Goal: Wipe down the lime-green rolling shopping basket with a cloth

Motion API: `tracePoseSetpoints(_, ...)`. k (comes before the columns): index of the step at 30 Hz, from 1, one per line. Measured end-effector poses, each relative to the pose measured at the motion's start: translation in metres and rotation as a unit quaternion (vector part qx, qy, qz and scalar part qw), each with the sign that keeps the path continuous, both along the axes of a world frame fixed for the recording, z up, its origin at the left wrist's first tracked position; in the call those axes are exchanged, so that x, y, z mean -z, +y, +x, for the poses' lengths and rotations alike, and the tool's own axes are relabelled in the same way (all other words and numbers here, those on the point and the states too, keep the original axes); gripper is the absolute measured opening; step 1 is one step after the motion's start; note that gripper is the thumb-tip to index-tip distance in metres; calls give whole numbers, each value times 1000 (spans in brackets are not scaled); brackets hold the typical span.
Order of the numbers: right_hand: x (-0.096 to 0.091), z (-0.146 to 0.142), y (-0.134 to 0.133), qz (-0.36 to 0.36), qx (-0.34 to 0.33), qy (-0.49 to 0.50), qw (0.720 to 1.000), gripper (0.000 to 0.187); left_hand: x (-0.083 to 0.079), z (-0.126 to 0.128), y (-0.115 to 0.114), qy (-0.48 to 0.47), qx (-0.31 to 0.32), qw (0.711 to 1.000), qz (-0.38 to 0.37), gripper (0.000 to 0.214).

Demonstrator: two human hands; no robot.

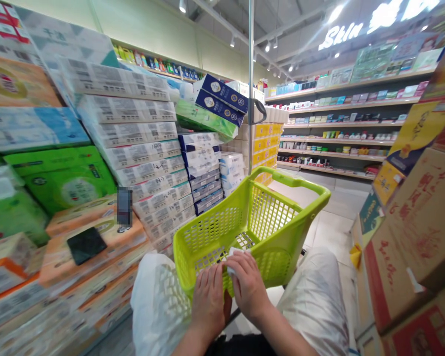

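Observation:
A lime-green shopping basket point(278, 262) with slotted walls stands tilted between my knees, its handle end pointing away from me. My left hand point(208, 299) is closed over the near rim, fingers curled to the inside. Beside it, my right hand point(247, 284) presses a crumpled white cloth or tissue point(233, 253) against the same rim. Most of that white piece is hidden under my fingers. Through the slots of the basket the floor shows, and I see nothing lying inside.
Stacked orange tissue packs point(133, 222) on my left carry a flat black object point(87, 244). Behind them rise white wrapped packs point(144, 123). Brown cartons point(426, 217) line the right side. A metal pole point(251, 74) stands ahead, with stocked shelves point(337, 101) beyond.

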State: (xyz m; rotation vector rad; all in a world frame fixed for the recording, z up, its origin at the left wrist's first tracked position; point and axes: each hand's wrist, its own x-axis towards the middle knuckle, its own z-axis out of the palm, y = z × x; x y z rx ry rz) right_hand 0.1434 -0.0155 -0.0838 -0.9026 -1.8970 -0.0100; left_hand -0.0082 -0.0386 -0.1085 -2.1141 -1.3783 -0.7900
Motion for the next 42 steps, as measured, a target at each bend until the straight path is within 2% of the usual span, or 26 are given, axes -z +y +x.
tracePoseSetpoints(3, -2, 8, 4, 2, -5, -13, 1000, 39, -1, 0, 0, -1, -5, 1000, -16, 61)
tracePoseSetpoints(6, 0, 31, 18, 17, 46, 6, 999, 37, -5, 3, -3, -6, -16, 999, -37, 63)
tracePoseSetpoints(9, 3, 50, 31, 28, 106, 43, 993, 34, -8, 7, -5, -16, -18, 999, -28, 59)
tracePoseSetpoints(12, 4, 50, 33, 26, 135, 69, 988, 33, -8, 8, -5, -21, -18, 999, -26, 58)
tracePoseSetpoints(15, 3, 31, 22, 18, 107, 58, 992, 35, -6, 5, -4, -10, -15, 999, -32, 61)
tracePoseSetpoints(18, 0, 10, 8, 9, 33, 19, 999, 38, -2, 0, -1, -2, -2, 1000, -19, 60)
tracePoseSetpoints(21, -5, 4, 3, 3, -12, -11, 1000, 39, -1, -2, 0, 2, 5, 1000, -15, 60)
tracePoseSetpoints(24, -5, 18, 11, 6, 3, -14, 1000, 38, -2, -1, -1, -3, -8, 999, -32, 62)
tracePoseSetpoints(28, -1, 47, 29, 11, 84, 27, 996, 35, -5, 3, -3, -3, -11, 999, -31, 62)
tracePoseSetpoints(32, 2, 47, 32, 13, 129, 62, 990, 33, -5, 4, -3, -10, -16, 999, -36, 61)
tracePoseSetpoints(34, 1, 33, 25, 11, 120, 64, 991, 34, -5, 4, -3, -14, -19, 999, -38, 61)
tracePoseSetpoints(38, -4, 3, 5, 3, 31, 18, 999, 38, -1, 0, -1, -11, -10, 1000, -10, 58)
tracePoseSetpoints(40, -7, -1, 2, -1, 6, -2, 1000, 39, 0, -1, 0, -3, -7, 1000, -1, 57)
tracePoseSetpoints(42, -8, 6, 6, -6, 16, -10, 1000, 39, -2, -2, 0, 1, -10, 1000, -14, 58)
